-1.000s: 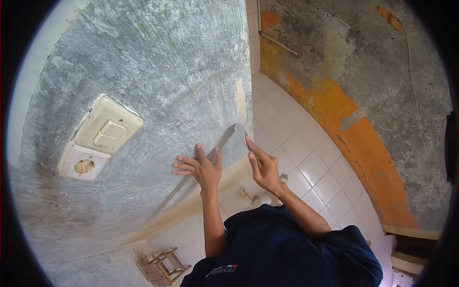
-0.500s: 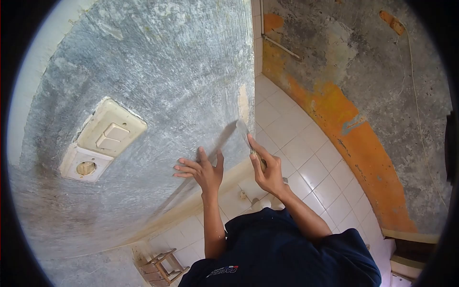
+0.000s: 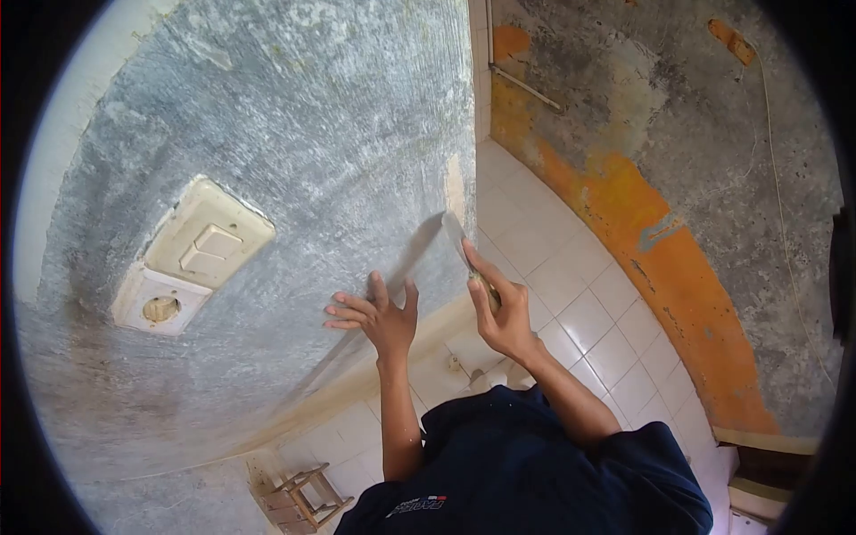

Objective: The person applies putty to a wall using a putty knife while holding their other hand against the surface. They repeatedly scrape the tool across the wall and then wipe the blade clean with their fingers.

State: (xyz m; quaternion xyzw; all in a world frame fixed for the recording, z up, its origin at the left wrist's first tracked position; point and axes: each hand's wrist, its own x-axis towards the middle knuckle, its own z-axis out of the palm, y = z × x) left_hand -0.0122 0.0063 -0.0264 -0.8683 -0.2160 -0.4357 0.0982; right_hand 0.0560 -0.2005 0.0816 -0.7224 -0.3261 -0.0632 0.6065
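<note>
My right hand (image 3: 504,316) is closed around the handle of a scraper (image 3: 456,234), its index finger stretched along the blade. The blade's tip meets the grey wall (image 3: 294,116) close to its right edge, just below a pale strip of old coating (image 3: 452,183). With fingers spread, my left hand (image 3: 383,316) is against or very near the same wall, left of the scraper, and holds nothing. Most of the scraper's handle is hidden inside my right hand.
A light switch (image 3: 209,232) and a power socket (image 3: 162,309) are set in the wall at left. Beyond the wall's edge lies a tiled floor (image 3: 571,267). An orange and grey wall (image 3: 695,294) stands at right, a small wooden stool (image 3: 312,499) at lower left.
The scraper's blade has shifted slightly up along the wall's edge and turned, showing narrower. My left hand has stayed almost in place.
</note>
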